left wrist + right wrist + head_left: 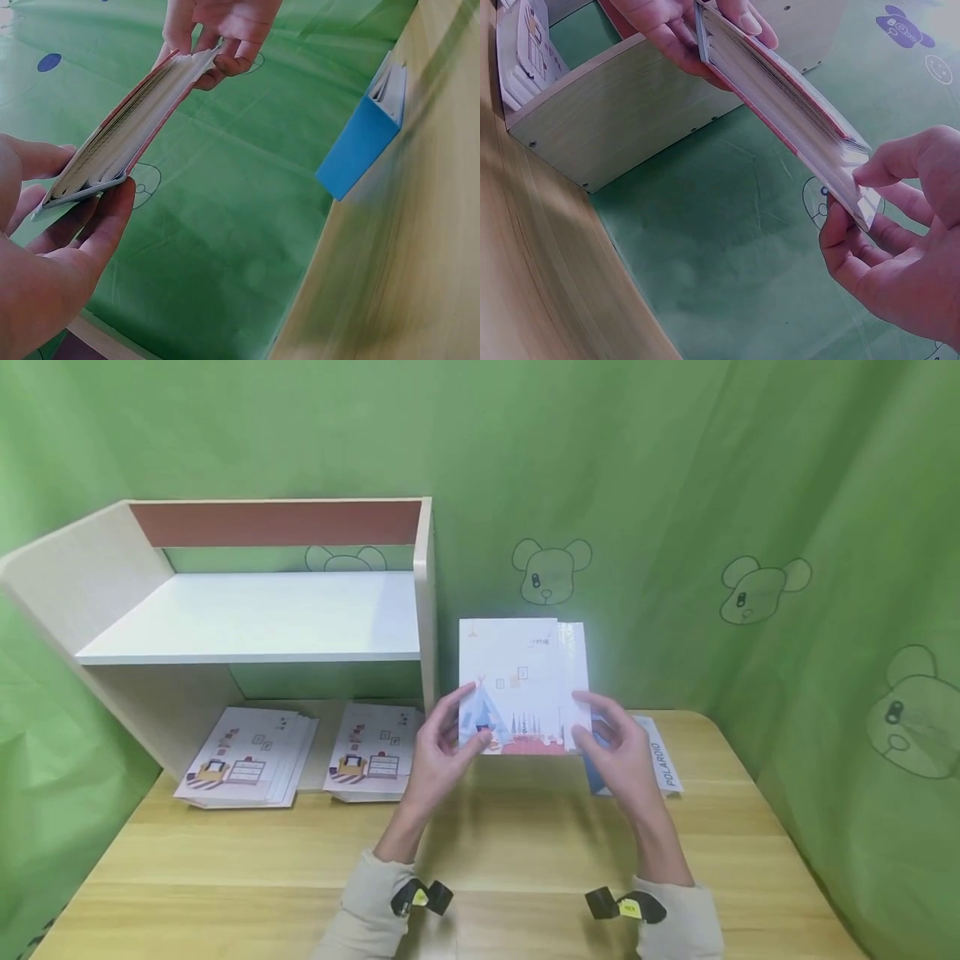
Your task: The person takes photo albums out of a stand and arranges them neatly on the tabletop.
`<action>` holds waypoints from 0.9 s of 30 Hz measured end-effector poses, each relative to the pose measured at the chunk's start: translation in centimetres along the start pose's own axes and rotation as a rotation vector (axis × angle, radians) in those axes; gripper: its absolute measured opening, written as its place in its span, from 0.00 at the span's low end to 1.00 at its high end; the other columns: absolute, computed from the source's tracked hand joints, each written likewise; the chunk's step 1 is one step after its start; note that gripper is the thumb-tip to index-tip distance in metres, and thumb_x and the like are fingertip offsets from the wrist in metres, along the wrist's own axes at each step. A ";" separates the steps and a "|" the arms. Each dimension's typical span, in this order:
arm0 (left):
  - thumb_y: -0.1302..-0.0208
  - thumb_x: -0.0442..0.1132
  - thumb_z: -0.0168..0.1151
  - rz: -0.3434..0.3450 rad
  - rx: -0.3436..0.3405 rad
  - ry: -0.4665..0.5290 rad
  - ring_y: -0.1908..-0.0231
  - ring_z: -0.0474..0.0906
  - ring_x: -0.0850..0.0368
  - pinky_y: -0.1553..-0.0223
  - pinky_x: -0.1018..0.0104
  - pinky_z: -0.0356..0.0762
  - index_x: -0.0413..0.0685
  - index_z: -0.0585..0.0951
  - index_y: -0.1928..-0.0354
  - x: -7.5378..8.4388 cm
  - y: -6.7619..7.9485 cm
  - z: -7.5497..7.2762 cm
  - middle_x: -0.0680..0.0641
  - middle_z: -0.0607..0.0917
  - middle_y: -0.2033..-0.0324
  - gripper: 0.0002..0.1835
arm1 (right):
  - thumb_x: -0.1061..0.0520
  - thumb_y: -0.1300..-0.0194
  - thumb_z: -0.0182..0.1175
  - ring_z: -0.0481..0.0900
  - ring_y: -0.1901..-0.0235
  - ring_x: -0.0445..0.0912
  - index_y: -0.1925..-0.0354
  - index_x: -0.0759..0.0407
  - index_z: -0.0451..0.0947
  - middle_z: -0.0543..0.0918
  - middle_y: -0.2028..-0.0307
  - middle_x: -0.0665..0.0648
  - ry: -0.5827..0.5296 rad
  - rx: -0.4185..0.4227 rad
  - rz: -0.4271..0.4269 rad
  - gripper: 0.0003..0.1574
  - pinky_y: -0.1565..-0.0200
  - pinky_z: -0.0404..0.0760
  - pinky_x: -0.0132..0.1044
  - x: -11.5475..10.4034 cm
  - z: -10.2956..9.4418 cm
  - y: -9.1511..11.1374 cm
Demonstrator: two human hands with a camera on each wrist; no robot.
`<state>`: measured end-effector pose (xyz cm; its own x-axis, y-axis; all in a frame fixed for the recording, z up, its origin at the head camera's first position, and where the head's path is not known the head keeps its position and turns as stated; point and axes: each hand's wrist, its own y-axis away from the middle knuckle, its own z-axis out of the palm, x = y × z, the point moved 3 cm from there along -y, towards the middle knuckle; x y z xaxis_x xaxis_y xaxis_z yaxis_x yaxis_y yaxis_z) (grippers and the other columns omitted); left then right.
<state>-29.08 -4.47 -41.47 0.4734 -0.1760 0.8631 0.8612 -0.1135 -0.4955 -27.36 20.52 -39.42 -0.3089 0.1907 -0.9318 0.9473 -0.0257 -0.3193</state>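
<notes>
Both hands hold a small white photo album point(517, 647) up above the table, its cover printed with a blue tent and small picture frames. My left hand point(440, 750) grips its left side, thumb on the front cover and fingers behind. On the opposite side, my right hand point(621, 750) pinches a white strip that juts out past the front cover's edge. Seen from below in the left wrist view, the album's page edges point(124, 127) lie between two red-edged covers. Behind the right hand, a blue album marked POLAROID point(663, 758) stands on the table, partly hidden.
A two-tier wooden shelf point(247, 614) stands at the back left of the wooden table point(510, 868). Two groups of white albums lean in its lower tier, one at the left point(243, 752) and one near the right panel point(372, 752). A green curtain point(652, 468) hangs behind.
</notes>
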 end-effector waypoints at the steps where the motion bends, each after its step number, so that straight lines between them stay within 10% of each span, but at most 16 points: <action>1: 0.36 0.25 0.68 -0.001 0.000 0.002 0.44 0.79 0.39 0.48 0.58 0.86 0.46 0.71 0.28 0.0 0.0 0.0 0.39 0.77 0.36 0.35 | 0.68 0.29 0.60 0.76 0.38 0.55 0.31 0.60 0.73 0.71 0.29 0.58 0.002 -0.002 -0.005 0.30 0.38 0.78 0.32 0.0 0.0 0.0; 7: 0.35 0.27 0.68 -0.012 0.011 -0.011 0.44 0.80 0.40 0.48 0.58 0.86 0.49 0.71 0.27 -0.2 -0.1 0.0 0.40 0.77 0.36 0.34 | 0.68 0.30 0.61 0.76 0.39 0.54 0.31 0.59 0.73 0.72 0.30 0.57 0.032 -0.015 -0.041 0.30 0.30 0.72 0.44 0.2 -0.1 -0.4; 15: 0.33 0.30 0.68 -0.047 0.008 -0.067 0.41 0.78 0.45 0.42 0.59 0.83 0.52 0.71 0.27 -0.9 0.5 0.2 0.42 0.76 0.35 0.33 | 0.66 0.29 0.61 0.75 0.36 0.58 0.31 0.59 0.73 0.71 0.29 0.58 0.050 -0.025 0.013 0.30 0.39 0.77 0.29 1.0 -0.2 0.2; 27: 0.33 0.29 0.67 -0.050 0.010 -0.081 0.39 0.78 0.46 0.41 0.61 0.81 0.52 0.71 0.27 -1.6 0.4 0.3 0.46 0.73 0.30 0.34 | 0.68 0.31 0.62 0.73 0.35 0.58 0.32 0.62 0.72 0.72 0.30 0.60 0.084 -0.052 0.013 0.31 0.30 0.69 0.56 1.9 -0.4 -0.4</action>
<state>-29.48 -3.98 -43.03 0.4428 -0.0909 0.8920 0.8857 -0.1104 -0.4510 -28.32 21.27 -40.97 -0.2901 0.2725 -0.9174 0.9551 0.0221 -0.2955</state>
